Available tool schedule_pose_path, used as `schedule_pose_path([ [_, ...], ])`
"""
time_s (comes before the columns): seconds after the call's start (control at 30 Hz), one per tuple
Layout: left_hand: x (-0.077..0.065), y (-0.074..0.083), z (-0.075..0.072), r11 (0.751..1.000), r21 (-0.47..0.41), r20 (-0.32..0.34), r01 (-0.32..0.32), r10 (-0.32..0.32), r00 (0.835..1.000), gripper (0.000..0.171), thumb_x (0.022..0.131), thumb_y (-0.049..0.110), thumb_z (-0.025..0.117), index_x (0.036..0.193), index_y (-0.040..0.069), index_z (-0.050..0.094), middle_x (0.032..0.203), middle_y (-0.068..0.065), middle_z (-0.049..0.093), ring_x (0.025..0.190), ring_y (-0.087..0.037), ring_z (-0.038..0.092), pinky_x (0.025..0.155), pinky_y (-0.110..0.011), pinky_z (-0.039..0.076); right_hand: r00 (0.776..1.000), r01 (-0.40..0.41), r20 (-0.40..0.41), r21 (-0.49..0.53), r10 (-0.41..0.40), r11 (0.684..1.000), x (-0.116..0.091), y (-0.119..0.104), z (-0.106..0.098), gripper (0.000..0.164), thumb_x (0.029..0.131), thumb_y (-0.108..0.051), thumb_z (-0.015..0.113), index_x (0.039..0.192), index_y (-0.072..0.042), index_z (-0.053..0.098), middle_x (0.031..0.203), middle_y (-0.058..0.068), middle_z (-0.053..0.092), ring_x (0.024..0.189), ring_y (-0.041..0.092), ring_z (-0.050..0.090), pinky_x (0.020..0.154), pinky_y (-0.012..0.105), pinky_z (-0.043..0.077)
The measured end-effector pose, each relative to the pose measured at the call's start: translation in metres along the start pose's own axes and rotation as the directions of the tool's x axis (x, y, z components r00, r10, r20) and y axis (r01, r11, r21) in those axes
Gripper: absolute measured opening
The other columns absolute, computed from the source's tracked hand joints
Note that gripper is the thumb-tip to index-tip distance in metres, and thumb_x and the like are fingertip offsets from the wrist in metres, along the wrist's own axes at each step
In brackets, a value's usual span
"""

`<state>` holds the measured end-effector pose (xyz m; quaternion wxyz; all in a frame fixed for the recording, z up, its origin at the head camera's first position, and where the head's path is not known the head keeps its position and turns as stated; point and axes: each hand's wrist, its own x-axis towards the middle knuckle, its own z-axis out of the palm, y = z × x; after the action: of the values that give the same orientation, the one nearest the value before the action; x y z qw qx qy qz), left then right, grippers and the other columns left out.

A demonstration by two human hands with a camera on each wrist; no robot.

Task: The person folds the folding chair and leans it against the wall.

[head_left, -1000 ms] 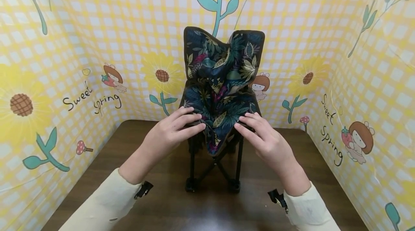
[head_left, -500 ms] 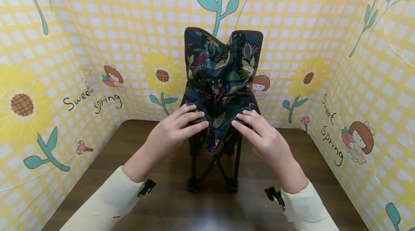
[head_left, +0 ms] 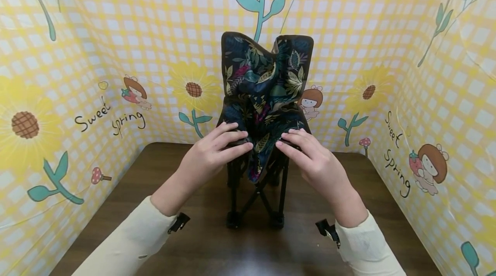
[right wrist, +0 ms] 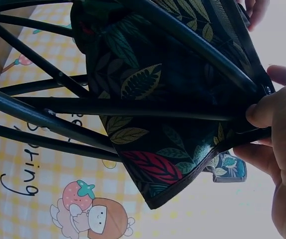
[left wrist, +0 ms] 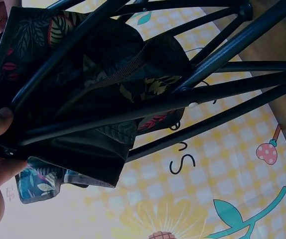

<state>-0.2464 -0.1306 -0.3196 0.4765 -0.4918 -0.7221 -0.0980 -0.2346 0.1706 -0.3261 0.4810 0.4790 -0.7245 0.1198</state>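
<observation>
A small folding chair (head_left: 267, 82) with dark leaf-print fabric and black tube legs stands partly folded, its seat and back creased inward along the middle. My left hand (head_left: 211, 149) grips the seat's front left corner, fingers over the top. In the left wrist view the left thumb (left wrist: 2, 121) lies beneath, against the tube joint. On the front right corner my right hand (head_left: 319, 157) has a matching grip, its thumb (right wrist: 258, 115) under the corner in the right wrist view. Between the hands the front seat edge (head_left: 254, 177) sags to a point above the crossed legs (head_left: 257, 190).
The chair's feet rest on a brown wooden table (head_left: 248, 250). A yellow checked cloth (head_left: 155, 30) with flower prints encloses the left, back and right sides. Black clips hang at both cream sleeves (head_left: 124, 237).
Both hands have moved slightly toward each other, carrying the seat's front corners inward. The chair's front feet stand closer together and the back has narrowed a little.
</observation>
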Motion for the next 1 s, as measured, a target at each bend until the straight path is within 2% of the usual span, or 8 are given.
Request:
schedule_pose_path([
  [0.23,0.001,0.001,0.004,0.999,-0.038,-0.028,0.012,-0.013,1.0,0.044,0.091,-0.012,0.068,0.123,0.017,0.074,0.127,-0.01,0.07,0.127,-0.034,0.062,0.106,-0.056,0.051,0.999,0.0,-0.037,0.023,0.001,1.0,0.005,-0.002,0.0,0.034,0.109,-0.001,0.043,0.13,-0.006,0.07,0.126,0.016,0.068,0.12,0.034,0.065,0.106,0.049,0.052],
  [0.47,0.003,0.002,0.005,0.998,-0.056,-0.033,0.032,-0.034,0.999,0.043,0.09,-0.012,0.069,0.122,0.016,0.075,0.127,-0.01,0.07,0.126,-0.036,0.062,0.107,-0.057,0.049,0.999,0.003,-0.034,0.03,-0.002,1.0,0.007,-0.002,0.001,0.036,0.109,0.0,0.042,0.131,-0.006,0.069,0.127,0.017,0.068,0.12,0.036,0.065,0.106,0.051,0.052],
  [0.83,0.005,0.004,0.012,0.979,-0.172,-0.1,0.106,-0.124,0.987,0.041,0.091,-0.014,0.066,0.117,0.015,0.078,0.126,-0.011,0.07,0.128,-0.035,0.061,0.11,-0.057,0.046,0.999,0.022,-0.042,0.028,-0.02,0.999,0.014,0.0,0.006,0.034,0.108,0.0,0.044,0.131,-0.005,0.069,0.127,0.016,0.068,0.119,0.035,0.066,0.105,0.052,0.053],
  [0.9,0.005,0.004,0.013,0.979,-0.172,-0.099,0.109,-0.128,0.987,0.04,0.092,-0.014,0.066,0.117,0.015,0.078,0.126,-0.011,0.07,0.128,-0.035,0.061,0.11,-0.057,0.047,0.999,0.019,-0.039,0.029,-0.018,0.999,0.013,0.0,0.007,0.034,0.107,0.002,0.046,0.131,-0.005,0.069,0.127,0.016,0.068,0.12,0.035,0.065,0.105,0.052,0.053],
  [1.0,0.007,0.004,0.013,0.978,-0.175,-0.088,0.116,-0.133,0.987,0.04,0.092,-0.014,0.066,0.117,0.015,0.078,0.126,-0.011,0.07,0.129,-0.034,0.06,0.111,-0.056,0.046,1.0,0.008,-0.028,0.034,-0.007,0.999,0.013,0.001,0.007,0.039,0.099,0.01,0.057,0.132,-0.006,0.068,0.129,0.016,0.067,0.123,0.034,0.064,0.107,0.052,0.051],
])
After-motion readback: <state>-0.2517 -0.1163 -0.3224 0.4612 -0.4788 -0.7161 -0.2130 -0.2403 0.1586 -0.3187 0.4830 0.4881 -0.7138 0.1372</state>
